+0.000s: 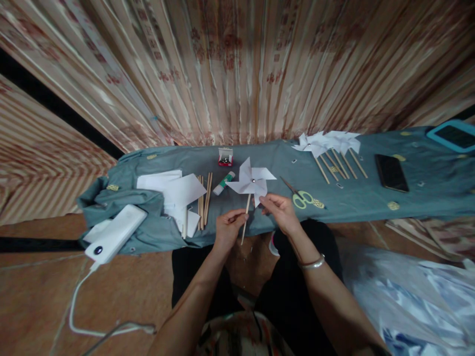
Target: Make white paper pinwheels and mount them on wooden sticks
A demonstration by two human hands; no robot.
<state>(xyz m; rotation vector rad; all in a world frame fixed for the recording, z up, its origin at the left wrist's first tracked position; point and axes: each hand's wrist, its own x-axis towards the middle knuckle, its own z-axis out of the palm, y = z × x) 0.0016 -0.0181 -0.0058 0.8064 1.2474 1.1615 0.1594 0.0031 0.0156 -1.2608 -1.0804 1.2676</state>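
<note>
Head view: left hand (230, 228) grip closed on the stick (248, 202) of a white paper pinwheel (253, 181); right hand (282, 212) grip pinching its lower blade tip. Pinwheel's held over the bench (356, 205), between glue stick (224, 183) and scissors (301, 199) (green handles, nearest the right hand).

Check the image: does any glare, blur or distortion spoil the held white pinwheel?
In the head view, light is dim and soft, with no strong glare on the held pinwheel, whose blade edges read clearly; also in the head view, wide-angle stretch fans the curtain folds outward, and the plastic at lower right looks hazy.
</note>
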